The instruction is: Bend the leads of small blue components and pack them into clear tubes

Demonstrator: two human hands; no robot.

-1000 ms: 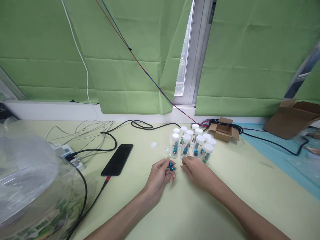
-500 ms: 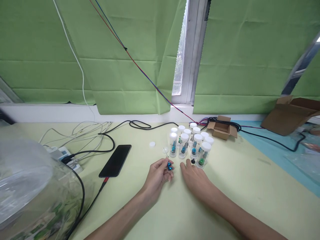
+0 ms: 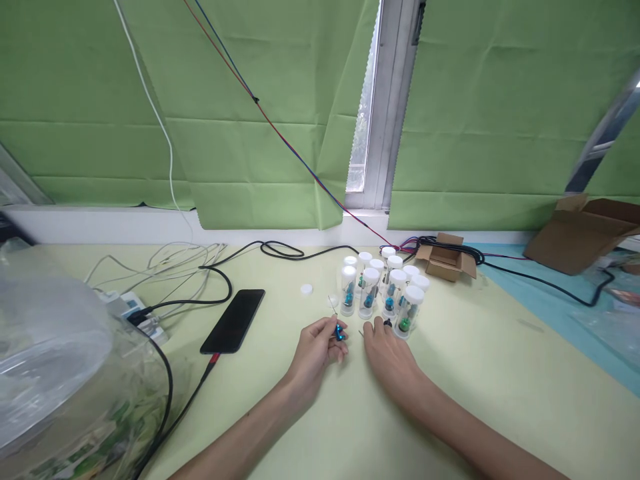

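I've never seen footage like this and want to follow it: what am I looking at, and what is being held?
There's no machine: these are a person's own bare hands, seen by one camera worn on the head, looking forward and down. The left hand holds a small shiny blue piece. The right hand is low over the table, beside a small black piece; whether it grips anything is unclear. Just beyond stand clear tubes with white caps. A phone lies to the left.
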